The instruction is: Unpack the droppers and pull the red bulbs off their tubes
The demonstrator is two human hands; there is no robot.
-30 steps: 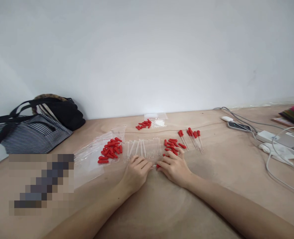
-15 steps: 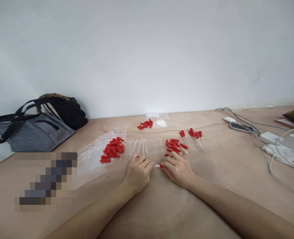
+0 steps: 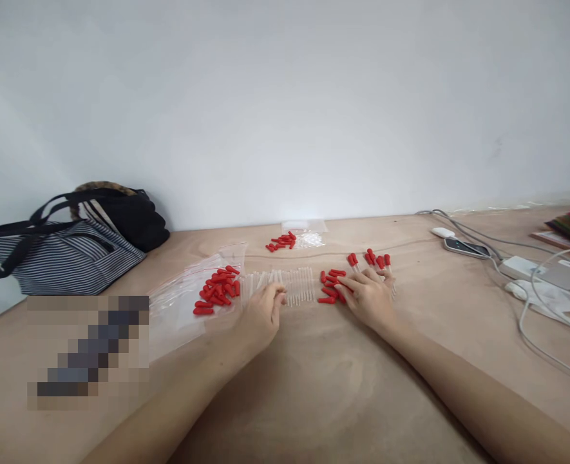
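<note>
My left hand (image 3: 264, 314) is at the near side of a row of clear glass dropper tubes (image 3: 301, 287), its fingers curled together in a pinch. Whatever lies between those fingertips is hidden. Over the right-hand pile of red rubber bulbs (image 3: 329, 292) reaches my right hand (image 3: 371, 296), fingers stretched out and somewhat apart, the foremost fingertips touching bulbs. Just beyond it lie several droppers with red bulbs fitted (image 3: 380, 260), partly covered by the hand. Another heap of red bulbs (image 3: 219, 288) rests on clear plastic bags (image 3: 183, 309), left of the tubes.
Farther back, more red bulbs (image 3: 282, 241) lie beside a small clear bag (image 3: 308, 238). A striped bag (image 3: 82, 254) stands at the left, behind a blurred-out patch (image 3: 89, 351). Cables (image 3: 523, 322), a phone-like device (image 3: 467, 248) and white adapters (image 3: 519, 265) occupy the right side.
My hands have moved apart from the dropper they held between them. The left went up to the tubes; the right moved right and forward over the bulbs and fitted droppers.
</note>
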